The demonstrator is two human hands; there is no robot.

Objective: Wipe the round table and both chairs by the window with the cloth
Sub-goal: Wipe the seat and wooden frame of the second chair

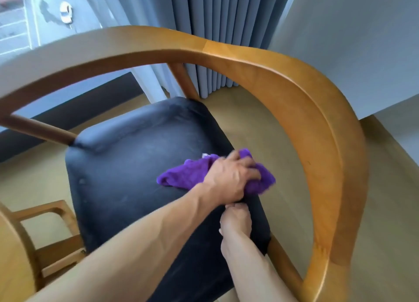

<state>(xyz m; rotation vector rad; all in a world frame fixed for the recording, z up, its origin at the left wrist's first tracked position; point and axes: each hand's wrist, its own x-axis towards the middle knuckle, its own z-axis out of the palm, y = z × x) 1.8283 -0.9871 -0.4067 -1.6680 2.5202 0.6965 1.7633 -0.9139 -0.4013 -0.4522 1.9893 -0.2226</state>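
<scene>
— What sort of place is this?
— A high-floor room, hotel-like: grey curtains point(217, 38), a window point(45, 13) overlooking a street with a car point(66, 12), a wooden chair point(294, 93), plain walls point(353, 41).

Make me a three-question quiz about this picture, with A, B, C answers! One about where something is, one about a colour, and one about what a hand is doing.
1. Where is the cloth?
A. On the floor
B. On the chair's black seat
C. Hanging on the curtain

2. What colour is the cloth?
A. Purple
B. Yellow
C. White

3. What is the left hand doing?
A. Pointing at the window
B. Hanging empty
C. Pressing the cloth down

Answers:
1 B: the cloth lies on the black seat, near its right edge.
2 A: it is bright purple.
3 C: the left hand is closed over the cloth on the seat; the right hand grips the seat's edge.
</scene>
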